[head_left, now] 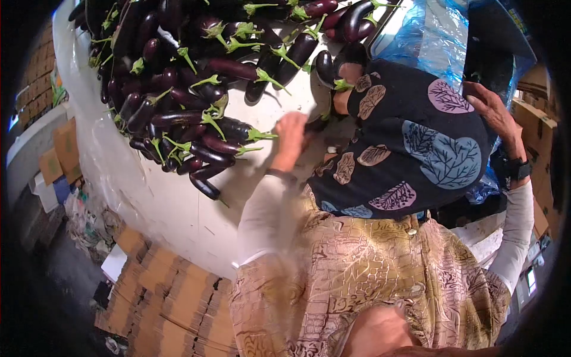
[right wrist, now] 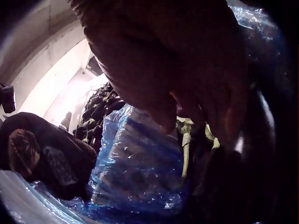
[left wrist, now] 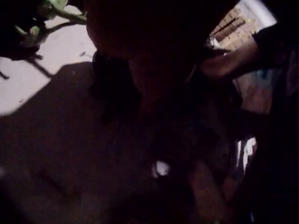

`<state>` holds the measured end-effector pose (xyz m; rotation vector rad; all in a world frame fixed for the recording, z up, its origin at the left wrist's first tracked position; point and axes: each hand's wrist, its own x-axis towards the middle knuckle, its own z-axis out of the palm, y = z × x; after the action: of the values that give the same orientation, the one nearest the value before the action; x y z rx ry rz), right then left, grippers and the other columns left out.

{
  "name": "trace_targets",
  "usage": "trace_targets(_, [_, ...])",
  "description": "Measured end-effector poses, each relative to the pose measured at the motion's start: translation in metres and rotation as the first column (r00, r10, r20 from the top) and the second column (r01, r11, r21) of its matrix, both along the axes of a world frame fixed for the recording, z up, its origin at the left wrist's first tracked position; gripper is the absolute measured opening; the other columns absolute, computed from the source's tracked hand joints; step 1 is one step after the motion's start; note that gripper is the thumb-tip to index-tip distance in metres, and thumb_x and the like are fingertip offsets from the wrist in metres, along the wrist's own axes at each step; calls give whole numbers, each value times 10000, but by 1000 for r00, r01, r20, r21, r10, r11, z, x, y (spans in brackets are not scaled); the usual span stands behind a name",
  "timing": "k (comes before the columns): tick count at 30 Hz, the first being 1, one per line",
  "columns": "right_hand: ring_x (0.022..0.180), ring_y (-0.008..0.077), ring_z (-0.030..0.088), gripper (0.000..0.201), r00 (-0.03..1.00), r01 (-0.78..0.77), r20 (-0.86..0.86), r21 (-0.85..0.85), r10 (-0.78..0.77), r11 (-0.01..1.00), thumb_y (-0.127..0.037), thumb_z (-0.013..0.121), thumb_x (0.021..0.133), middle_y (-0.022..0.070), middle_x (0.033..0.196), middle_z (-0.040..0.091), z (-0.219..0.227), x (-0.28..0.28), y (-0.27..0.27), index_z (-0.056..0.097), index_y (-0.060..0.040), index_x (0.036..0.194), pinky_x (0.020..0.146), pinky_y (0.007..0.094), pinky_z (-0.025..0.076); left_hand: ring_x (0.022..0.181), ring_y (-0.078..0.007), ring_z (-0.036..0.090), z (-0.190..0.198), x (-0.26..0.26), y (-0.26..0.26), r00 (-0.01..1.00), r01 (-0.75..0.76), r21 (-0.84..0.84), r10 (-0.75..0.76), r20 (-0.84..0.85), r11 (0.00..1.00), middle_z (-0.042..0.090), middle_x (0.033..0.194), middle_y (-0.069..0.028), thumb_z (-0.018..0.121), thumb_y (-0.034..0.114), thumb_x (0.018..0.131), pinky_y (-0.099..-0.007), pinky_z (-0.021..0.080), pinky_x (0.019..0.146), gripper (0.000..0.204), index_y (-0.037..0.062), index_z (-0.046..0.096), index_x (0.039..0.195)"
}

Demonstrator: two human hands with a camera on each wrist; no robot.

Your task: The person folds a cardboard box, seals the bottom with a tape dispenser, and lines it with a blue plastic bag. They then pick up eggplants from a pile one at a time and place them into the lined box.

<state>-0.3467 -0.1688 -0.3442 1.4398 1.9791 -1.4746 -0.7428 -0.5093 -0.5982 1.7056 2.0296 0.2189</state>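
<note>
My left hand (head_left: 290,138) is over the white tabletop (head_left: 250,172), right of the eggplant pile (head_left: 196,113). It is blurred there, with a dark form (head_left: 316,125) beside its fingers; I cannot tell whether the fingers hold it. The left wrist view shows this hand (left wrist: 145,51) mostly in deep shadow. On the other side, my right hand (head_left: 496,113) is at the blue plastic film (head_left: 437,41). In the right wrist view, its curled fingers grip an eggplant whose green stem (right wrist: 186,149) points down below the fingertips; the dark body is largely hidden in shadow.
Dark cloth with tree prints (head_left: 443,154) lies between my hands. Clear plastic sheeting (head_left: 89,125) drapes over the table's left edge. Flattened cardboard (head_left: 160,291) is at lower left, and cardboard boxes (head_left: 538,131) stand at the far right.
</note>
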Motion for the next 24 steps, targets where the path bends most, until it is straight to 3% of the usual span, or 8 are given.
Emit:
trace_targets(4, [1193, 296, 529, 655, 999, -27, -24, 9, 27, 1000, -482, 547, 928, 182, 1334, 530, -5, -2, -1, 450, -13, 1376, 935, 405, 452, 1091, -319, 499, -7, 15, -6, 996, 43, 40, -39, -82, 998, 551, 1101, -122, 691, 104, 644, -428, 382, 906, 487, 107, 571, 1116])
trace_targets(7, [1169, 287, 536, 657, 999, -23, -24, -14, 22, 1000, -504, 538, 920, 172, 1324, 535, 16, -15, -7, 461, -33, 1372, 916, 395, 455, 996, -313, 595, 21, 10, 14, 998, -59, -195, 59, -8, 979, 637, 1034, -100, 665, 91, 773, -407, 451, 906, 431, 150, 593, 1194])
trace_targets(8, [1169, 287, 536, 657, 1000, -18, -23, -15, 18, 1000, -504, 538, 920, 172, 1324, 535, 22, -15, -8, 461, -33, 1372, 916, 395, 455, 1027, -287, 599, 35, 5, 16, 935, -153, -266, 226, 272, 952, 632, 1087, -108, 642, 112, 815, -383, 458, 911, 421, 118, 571, 1230])
trace_targets(10, [1153, 277, 537, 666, 999, 47, 16, 10, -47, 999, -530, 525, 913, 161, 1312, 543, 30, -17, -7, 473, -43, 1364, 900, 383, 454, 1057, -261, 604, 73, -1, 20, 769, -222, -363, 392, 505, 905, 626, 1141, -116, 619, 133, 857, -360, 464, 917, 418, 85, 550, 1266])
trace_targets(12, [1150, 269, 536, 664, 998, 61, 3, 7, -61, 998, -535, 521, 911, 151, 1287, 559, 32, -19, -8, 481, -50, 1361, 903, 378, 449, 1098, -265, 603, 117, -1, 27, 63, -267, -447, 478, 876, 854, 607, 1194, -170, 568, 218, 923, -370, 474, 942, 467, -16, 478, 1317])
trace_targets(13, [1144, 267, 538, 663, 996, 87, 2, 19, -88, 996, -534, 525, 909, 148, 1279, 564, 38, -24, -11, 483, -49, 1359, 906, 378, 447, 1098, -265, 603, 124, -8, 28, 65, -267, -446, 478, 876, 854, 607, 1194, -170, 568, 218, 923, -370, 474, 942, 467, -16, 478, 1317])
trace_targets(15, [1125, 260, 548, 657, 997, 82, -17, 12, -81, 997, -528, 533, 907, 145, 1258, 575, 36, -23, -10, 486, -52, 1357, 910, 382, 442, 1093, -304, 604, 134, -23, 25, -378, -248, -556, 449, 810, 793, 598, 1188, -198, 543, 285, 951, -421, 484, 952, 555, -76, 402, 1350])
trace_targets(24, [1103, 250, 561, 647, 997, 65, -29, 10, -65, 998, -518, 536, 905, 155, 1227, 592, 31, -14, -7, 491, -51, 1352, 900, 382, 448, 970, -330, 616, 140, -39, 36, -652, -211, -493, 254, 714, 844, 576, 1161, -227, 398, 507, 982, -463, 504, 868, 732, -71, 295, 1419])
